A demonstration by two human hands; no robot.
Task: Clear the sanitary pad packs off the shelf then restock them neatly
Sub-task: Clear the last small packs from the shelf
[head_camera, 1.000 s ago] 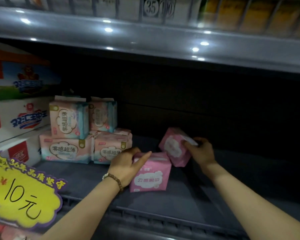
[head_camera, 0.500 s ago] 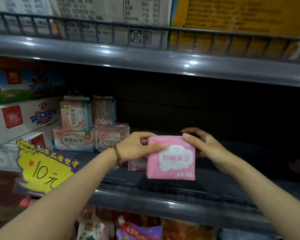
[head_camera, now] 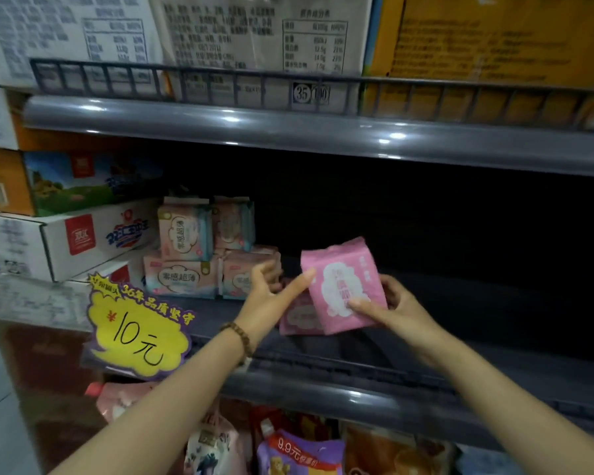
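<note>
My right hand grips a pink sanitary pad pack by its right side, thumb across the front, holding it tilted above the dark shelf. My left hand is open, its thumb tip touching the pack's left edge. A second pink pack stands on the shelf just behind and below the held one. To the left, several pale pink-and-teal pad packs are stacked in two layers.
White and coloured cartons fill the shelf's left end. A yellow 10-yuan price sign hangs at the front rail. The upper shelf carries large boxes. Snack bags sit on the shelf below.
The held pink pack has moved right and back toward the shelf and tilted. My left hand has released its grip and opened, with only the thumb touching the pack. The view rose slightly.
</note>
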